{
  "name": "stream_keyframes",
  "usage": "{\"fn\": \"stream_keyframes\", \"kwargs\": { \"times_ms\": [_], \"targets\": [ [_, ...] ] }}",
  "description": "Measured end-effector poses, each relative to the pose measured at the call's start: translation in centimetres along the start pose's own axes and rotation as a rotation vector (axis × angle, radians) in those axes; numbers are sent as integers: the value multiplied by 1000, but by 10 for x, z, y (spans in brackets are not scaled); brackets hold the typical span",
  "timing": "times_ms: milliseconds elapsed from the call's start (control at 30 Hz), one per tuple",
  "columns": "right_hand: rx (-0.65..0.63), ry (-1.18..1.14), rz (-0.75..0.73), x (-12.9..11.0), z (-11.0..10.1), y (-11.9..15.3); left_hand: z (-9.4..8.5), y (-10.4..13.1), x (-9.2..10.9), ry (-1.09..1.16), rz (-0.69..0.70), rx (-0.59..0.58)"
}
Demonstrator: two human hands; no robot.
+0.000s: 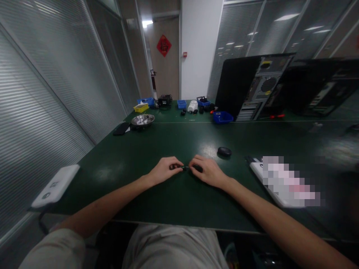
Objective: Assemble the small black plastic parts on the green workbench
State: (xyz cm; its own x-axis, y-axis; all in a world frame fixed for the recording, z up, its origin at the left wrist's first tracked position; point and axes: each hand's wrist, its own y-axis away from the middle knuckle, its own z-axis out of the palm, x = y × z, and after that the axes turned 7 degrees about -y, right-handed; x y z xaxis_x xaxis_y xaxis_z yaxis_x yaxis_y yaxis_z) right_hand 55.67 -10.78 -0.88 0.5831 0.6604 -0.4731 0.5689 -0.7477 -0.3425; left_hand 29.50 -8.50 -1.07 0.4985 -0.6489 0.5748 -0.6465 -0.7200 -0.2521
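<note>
Pinching close in front of you, your left hand (165, 170) is nearly closed, thumb against fingers, with a small, slim dark piece (174, 166) in its grip. Your right hand (209, 170) is curled too, its fingers around a short, rounded black piece (198, 168); the material of either is too small to tell. Their inner ends meet, or nearly so, in the narrow gap between your fingertips, presumably so that you can line them up; whether they are joined, you cannot tell from here. Your hands rest low over the dark green, smooth tabletop (168, 203), which likely steadies such fine handling.

Taking your hands as the dial's centre, a black, glossy oval object (224, 151) sits at two o'clock, near your right hand, probably for easy reach. At eleven, well apart, stands a shiny round metal dish (143, 120), its raised rim suited to keeping loose bits together. A deep-blue rectangular plastic tray (223, 117) lies at one o'clock, beside the tall black computer tower (241, 86), leaving your working spot uncrowded.
</note>
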Motion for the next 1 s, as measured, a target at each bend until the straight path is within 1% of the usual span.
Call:
{"fn": "stream_keyframes", "kwargs": {
  "times_ms": [100,333,467,533,733,1000],
  "targets": [
    [-7,2,-15,-3,1,0,2,0,1,-2,5,7],
    [11,-38,-29,-3,7,1,6,2,-3,11,101,57],
    [28,-115,-28,-1,9,0,5,2,-4,58,84,84],
    [28,-137,-28,-1,8,-1,4,1,-5,48,85,87],
    [-20,4,-20,-6,5,-2,4,1,-7,-117,182,71],
    [6,-17,-55,-7,13,-1,3,2,-4,-53,188,63]
  ]
}}
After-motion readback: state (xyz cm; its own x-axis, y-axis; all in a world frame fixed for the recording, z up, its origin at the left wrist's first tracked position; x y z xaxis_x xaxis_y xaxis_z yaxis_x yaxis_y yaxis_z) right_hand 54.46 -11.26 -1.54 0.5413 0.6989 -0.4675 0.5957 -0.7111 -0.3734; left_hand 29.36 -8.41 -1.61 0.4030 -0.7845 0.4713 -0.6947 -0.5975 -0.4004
